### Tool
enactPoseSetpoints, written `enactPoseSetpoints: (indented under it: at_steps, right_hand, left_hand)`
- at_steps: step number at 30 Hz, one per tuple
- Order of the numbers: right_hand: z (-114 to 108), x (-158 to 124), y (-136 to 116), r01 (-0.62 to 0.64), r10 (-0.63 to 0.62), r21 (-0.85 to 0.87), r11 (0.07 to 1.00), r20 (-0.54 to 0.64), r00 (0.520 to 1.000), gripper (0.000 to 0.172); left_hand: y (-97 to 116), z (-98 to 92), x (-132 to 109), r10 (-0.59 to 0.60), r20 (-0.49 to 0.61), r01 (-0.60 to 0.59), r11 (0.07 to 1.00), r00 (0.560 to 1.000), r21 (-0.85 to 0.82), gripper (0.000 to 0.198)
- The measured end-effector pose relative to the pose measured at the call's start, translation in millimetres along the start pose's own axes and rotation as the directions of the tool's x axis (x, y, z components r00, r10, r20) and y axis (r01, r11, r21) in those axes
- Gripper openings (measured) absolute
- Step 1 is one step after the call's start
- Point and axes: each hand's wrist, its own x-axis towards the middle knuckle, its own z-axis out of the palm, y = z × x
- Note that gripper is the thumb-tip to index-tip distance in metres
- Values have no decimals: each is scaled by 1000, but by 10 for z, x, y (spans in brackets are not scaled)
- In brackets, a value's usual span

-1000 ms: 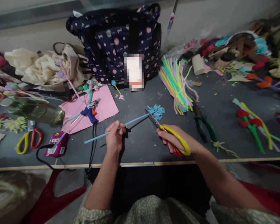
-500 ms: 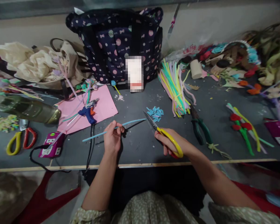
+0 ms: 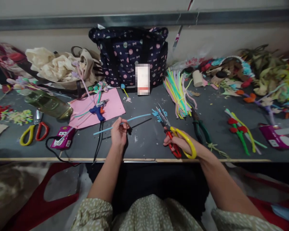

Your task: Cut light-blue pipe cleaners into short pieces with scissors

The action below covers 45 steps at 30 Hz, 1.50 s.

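Observation:
Pinched in my left hand [image 3: 119, 131] is a light-blue pipe cleaner [image 3: 139, 117], held at its middle above the table and slanting up to the right. My right hand [image 3: 179, 142] grips a pair of scissors [image 3: 170, 130] with one yellow and one red handle, fingers through the loops. The blades are slightly apart and point up and left. Their tips lie over a small heap of short blue cut pieces [image 3: 156, 115]. The pipe cleaner's right end stops just short of that heap, apart from the blades.
A bundle of pastel pipe cleaners [image 3: 179, 96] and green-handled pliers [image 3: 201, 128] lie to the right. On the left are a blue glue gun [image 3: 97, 112] on pink paper [image 3: 115, 102], a bottle [image 3: 47, 104] and second scissors [image 3: 35, 133]. A dark patterned bag [image 3: 132, 54] stands behind.
The view has tilted up and shifted left. My right hand has turned the scissors, so both handles now show and the blades sit farther from the pipe cleaner's end, over the cut pieces.

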Motion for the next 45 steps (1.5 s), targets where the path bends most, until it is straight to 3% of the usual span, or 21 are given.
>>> enactPoseSetpoints:
  at_steps: [6, 21, 45]
  right_hand:
    - [59, -52, -106, -103, 98, 76, 992, 68, 993, 42]
    - [231, 24, -163, -17, 11, 114, 993, 50, 999, 28]
    - [260, 53, -190, -43, 44, 53, 998, -13, 999, 29]
  left_hand:
    - [-12, -30, -6, 26, 60, -26, 1000, 998, -4, 29]
    - [-44, -11, -42, 27, 132, -46, 989, 991, 139, 29]
    - [-58, -3, -45, -7, 166, -22, 985, 986, 171, 30]
